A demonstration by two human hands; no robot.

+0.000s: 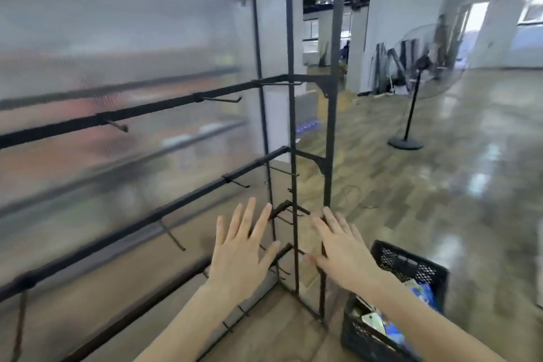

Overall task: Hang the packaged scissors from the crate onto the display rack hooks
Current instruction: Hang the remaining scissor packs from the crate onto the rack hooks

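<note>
A tall black display rack (pixel 291 114) with translucent back panels fills the left and middle of the view. Its crossbars carry several bare hooks (pixel 219 99). My left hand (pixel 244 253) and my right hand (pixel 343 247) are both stretched out in front of the rack's lower corner, fingers spread and straight, holding nothing. A black plastic crate (pixel 411 266) stands on the floor at the lower right, partly hidden by my right forearm. Packaged scissors (pixel 423 292) in blue and white packs lie inside it.
A pedestal fan (pixel 407 142) stands on the glossy floor to the right of the rack. Leaning boards and clutter sit by the white wall at the back. Teal and dark items lie on top of the rack.
</note>
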